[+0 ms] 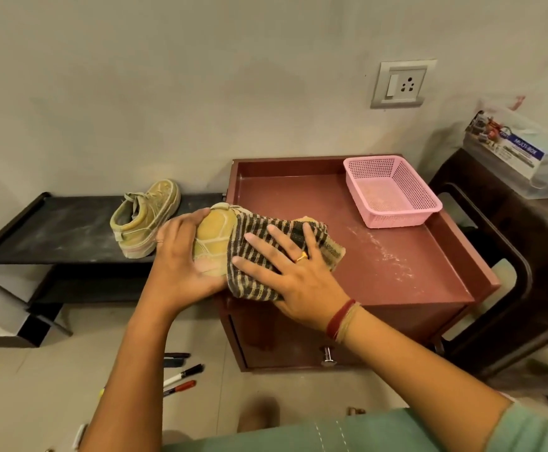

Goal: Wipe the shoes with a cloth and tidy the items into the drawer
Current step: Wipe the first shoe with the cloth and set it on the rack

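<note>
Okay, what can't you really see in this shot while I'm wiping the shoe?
Head view only:
- The held shoe: mostly covered by the striped cloth and the right hand.
- The markers on the floor: partly behind the left forearm.
- The box at right: cut by the frame edge, print too small.

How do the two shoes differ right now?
The far shoe sits alone on the black shelf; the near shoe is at the red-brown cabinet, gripped by the left hand. The far shoe is uncovered; the near shoe is half covered by the striped cloth under the right hand. Both are yellowish sneakers.
</note>
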`<state>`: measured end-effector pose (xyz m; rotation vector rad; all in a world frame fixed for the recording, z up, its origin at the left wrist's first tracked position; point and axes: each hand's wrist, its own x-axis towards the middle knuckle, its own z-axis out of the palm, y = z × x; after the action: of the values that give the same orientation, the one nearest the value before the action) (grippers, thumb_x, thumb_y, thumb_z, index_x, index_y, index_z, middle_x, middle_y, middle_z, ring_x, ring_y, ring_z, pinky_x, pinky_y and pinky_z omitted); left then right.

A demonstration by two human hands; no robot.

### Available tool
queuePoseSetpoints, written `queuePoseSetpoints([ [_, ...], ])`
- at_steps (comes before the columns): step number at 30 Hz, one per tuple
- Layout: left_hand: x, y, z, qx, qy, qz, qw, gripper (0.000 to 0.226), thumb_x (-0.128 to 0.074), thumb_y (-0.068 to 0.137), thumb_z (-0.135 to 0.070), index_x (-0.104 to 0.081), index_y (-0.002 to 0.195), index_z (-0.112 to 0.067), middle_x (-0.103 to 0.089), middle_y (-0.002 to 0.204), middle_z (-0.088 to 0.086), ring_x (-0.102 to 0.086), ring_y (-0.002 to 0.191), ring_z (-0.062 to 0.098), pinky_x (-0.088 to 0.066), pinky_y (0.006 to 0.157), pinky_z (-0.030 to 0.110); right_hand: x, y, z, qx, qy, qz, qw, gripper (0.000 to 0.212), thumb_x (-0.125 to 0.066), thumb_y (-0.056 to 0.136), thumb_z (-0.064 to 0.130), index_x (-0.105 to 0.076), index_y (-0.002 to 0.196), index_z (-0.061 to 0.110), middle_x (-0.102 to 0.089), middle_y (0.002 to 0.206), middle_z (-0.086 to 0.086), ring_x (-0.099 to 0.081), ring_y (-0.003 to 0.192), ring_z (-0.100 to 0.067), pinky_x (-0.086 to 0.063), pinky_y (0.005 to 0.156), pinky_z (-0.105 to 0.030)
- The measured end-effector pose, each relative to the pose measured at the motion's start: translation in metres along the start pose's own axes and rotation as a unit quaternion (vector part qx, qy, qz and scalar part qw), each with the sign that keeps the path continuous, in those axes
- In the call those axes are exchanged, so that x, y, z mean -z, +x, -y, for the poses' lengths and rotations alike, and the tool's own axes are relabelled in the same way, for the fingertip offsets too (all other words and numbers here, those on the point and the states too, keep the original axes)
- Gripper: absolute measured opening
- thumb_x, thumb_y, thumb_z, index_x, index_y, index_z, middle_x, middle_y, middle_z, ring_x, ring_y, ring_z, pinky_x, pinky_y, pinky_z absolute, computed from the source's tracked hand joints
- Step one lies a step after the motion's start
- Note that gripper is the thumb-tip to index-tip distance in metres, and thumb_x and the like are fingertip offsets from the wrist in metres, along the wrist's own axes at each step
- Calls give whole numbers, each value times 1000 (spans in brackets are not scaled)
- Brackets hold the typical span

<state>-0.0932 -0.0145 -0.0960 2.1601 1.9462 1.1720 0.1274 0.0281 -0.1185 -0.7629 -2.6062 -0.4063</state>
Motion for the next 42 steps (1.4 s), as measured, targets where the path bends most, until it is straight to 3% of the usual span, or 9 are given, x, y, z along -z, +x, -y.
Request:
queuePoseSetpoints([
  [6, -1, 6, -2, 1, 6, -4, 1000, 101, -70, 49, -58, -43, 136, -14, -45, 126, -2, -29, 118, 4, -26, 106, 34, -20, -8, -39, -229, 267, -37, 935, 47, -38, 92, 46, -32, 139, 40, -29, 149, 7, -17, 142, -21, -18, 113, -44],
  [11, -2, 5, -8, -27, 33, 7, 999, 97, -68, 52, -57, -44, 135, -13, -47, 126, 2, -40, 122, 21, -22, 107, 29, -24, -4, -69, -410, 539, -29, 735, 31, -43, 98, 29, -53, 122, 14, -58, 117, 2, -52, 114, -15, -41, 94, -15],
  [14, -1, -2, -11, -35, 43, 1, 998, 95, -67, 56, -58, -42, 136, -14, -45, 126, 2, -35, 123, 16, -19, 108, 28, -19, -3, -70, -486, 567, -46, 664, 31, -43, 98, 33, -59, 115, 14, -64, 110, -2, -58, 105, -17, -46, 94, -30],
  [18, 1, -9, -13, -15, 32, -15, 999, 95, -67, 55, -57, -41, 136, -14, -42, 126, 2, -23, 121, 4, -25, 106, 40, -2, -1, -36, -436, 432, -216, 760, 35, -42, 95, 41, -53, 123, 22, -56, 126, 0, -50, 115, -13, -39, 103, -37],
  [21, 1, -10, -13, -12, 31, -11, 999, 95, -67, 56, -58, -41, 136, -14, -42, 126, 3, -21, 122, 5, -27, 104, 38, 2, -5, -16, -220, 319, -136, 912, 40, -41, 89, 36, -46, 130, 32, -45, 138, 4, -34, 133, -16, -22, 111, -48],
  [23, 0, -9, -13, -12, 29, -11, 999, 95, -67, 57, -58, -41, 136, -13, -43, 125, 3, -23, 123, 8, -26, 104, 36, -7, -7, -17, -178, 252, -69, 949, 45, -38, 90, 38, -40, 134, 39, -37, 145, 8, -19, 141, -18, -12, 113, -55],
  [32, 3, -13, -20, 18, 29, 47, 998, 100, -64, 55, -51, -29, 144, -25, -30, 131, -1, -22, 131, 25, -26, 102, 38, -22, -5, -56, -376, 388, -62, 839, 56, -37, 91, 57, -53, 127, 17, -55, 130, -5, -49, 121, -21, -39, 103, -43],
  [36, 14, -14, -23, 64, 32, 119, 990, 115, -73, 56, -37, -6, 150, -33, -13, 136, -6, -6, 137, 27, -30, 104, 47, 3, -4, -76, -462, 429, -145, 763, 38, -45, 97, 34, -55, 122, 8, -60, 119, -7, -53, 110, -17, -38, 91, -22],
  [42, 21, -6, -28, 110, 71, 185, 974, 126, -81, 63, -20, 10, 149, -36, -1, 147, -2, 9, 142, 28, -21, 113, 48, 33, -12, -81, -504, 520, -195, 662, 39, -44, 96, 37, -54, 126, 12, -59, 124, -7, -54, 115, -20, -42, 102, -38],
])
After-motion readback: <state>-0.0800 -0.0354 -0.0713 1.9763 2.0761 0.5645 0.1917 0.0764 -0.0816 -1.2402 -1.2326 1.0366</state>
